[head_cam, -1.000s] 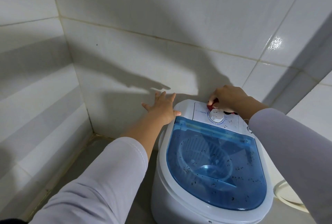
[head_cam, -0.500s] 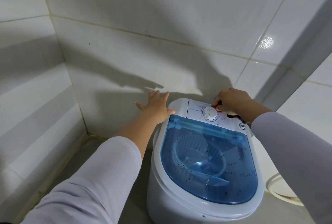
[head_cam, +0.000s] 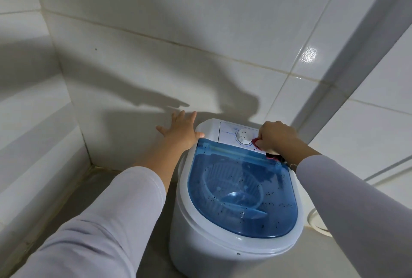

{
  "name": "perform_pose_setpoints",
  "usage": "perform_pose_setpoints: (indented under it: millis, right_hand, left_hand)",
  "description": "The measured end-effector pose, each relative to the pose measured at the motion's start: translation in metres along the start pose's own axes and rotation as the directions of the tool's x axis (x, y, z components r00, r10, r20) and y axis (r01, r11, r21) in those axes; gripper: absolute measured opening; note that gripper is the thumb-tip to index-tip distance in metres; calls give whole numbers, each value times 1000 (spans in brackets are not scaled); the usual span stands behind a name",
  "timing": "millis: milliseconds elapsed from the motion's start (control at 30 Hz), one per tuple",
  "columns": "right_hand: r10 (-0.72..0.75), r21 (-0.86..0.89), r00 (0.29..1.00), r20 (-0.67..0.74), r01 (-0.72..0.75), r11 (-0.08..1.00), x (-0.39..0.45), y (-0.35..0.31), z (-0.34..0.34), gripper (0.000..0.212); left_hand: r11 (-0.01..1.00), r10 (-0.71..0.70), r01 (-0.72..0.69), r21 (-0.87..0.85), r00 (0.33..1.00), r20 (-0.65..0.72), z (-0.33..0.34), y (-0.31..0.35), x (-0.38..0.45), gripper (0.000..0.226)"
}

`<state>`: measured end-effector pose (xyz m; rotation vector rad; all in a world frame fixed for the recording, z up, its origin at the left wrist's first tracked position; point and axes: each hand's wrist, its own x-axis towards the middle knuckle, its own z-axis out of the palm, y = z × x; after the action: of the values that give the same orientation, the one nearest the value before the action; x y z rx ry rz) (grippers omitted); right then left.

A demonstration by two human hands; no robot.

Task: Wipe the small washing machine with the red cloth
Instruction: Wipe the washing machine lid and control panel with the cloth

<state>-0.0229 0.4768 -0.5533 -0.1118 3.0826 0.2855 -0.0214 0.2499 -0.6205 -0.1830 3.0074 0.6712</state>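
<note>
- A small white washing machine [head_cam: 225,244] with a translucent blue lid [head_cam: 243,190], speckled with dark flecks, is seen on the floor in a tiled corner.
- The red cloth [head_cam: 258,143] is clenched in the right hand [head_cam: 277,136] and pressed onto the control panel just beside the white dial [head_cam: 244,136].
- The left hand [head_cam: 181,130] is laid flat, fingers spread, on the machine's rear left edge.
- Bare floor is left free at the left; the wall [head_cam: 156,39] stands close behind.

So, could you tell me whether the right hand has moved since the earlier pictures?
Yes: the right hand slid from behind the dial round to its right side.
</note>
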Motion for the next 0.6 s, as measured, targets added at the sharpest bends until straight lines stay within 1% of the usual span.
perform_pose_setpoints:
  millis: [67, 200, 400, 533, 600]
  right_hand:
    - [25, 27, 1000, 13, -26, 999, -5, -2, 1, 30]
    - [57, 72, 998, 40, -60, 996, -12, -11, 2, 25]
    - [48, 24, 999, 25, -49, 999, -16, -29, -1, 17]
    - [71, 23, 997, 26, -71, 997, -18, -40, -4, 14]
    - [70, 24, 997, 20, -70, 997, -20, -45, -7, 19]
  left_hand:
    - [1000, 5, -5, -2, 1000, -5, 1, 0, -1, 77]
    - [1000, 11, -11, -19, 1000, -5, 0, 0, -2, 77]
    - [999, 18, -18, -49, 1000, 5, 0, 1, -4, 75]
    - [998, 19, -18, -61, 1000, 16, -1, 0, -3, 76]
    - [997, 21, -19, -72, 1000, 23, -2, 0, -3, 76]
